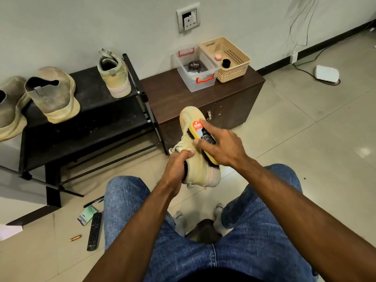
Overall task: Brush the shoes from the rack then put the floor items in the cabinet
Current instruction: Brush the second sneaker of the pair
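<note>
The leftmost shoe [8, 110] on the rack is cut by the frame edge.

The room is evenly and brightly lit from overhead, and soft glare patches shine on the floor tiles [364, 151] to my right. Shadows under the shoe rack [85, 127] are mild. Wide-angle distortion bends the edges, and the whole view is slightly soft.

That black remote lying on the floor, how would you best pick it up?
Grip the remote control across its narrow width near the middle, coming straight down from above. It lies flat, long and slim; a green packet sits close to its far end, so the middle gives fingers more room.
</note>
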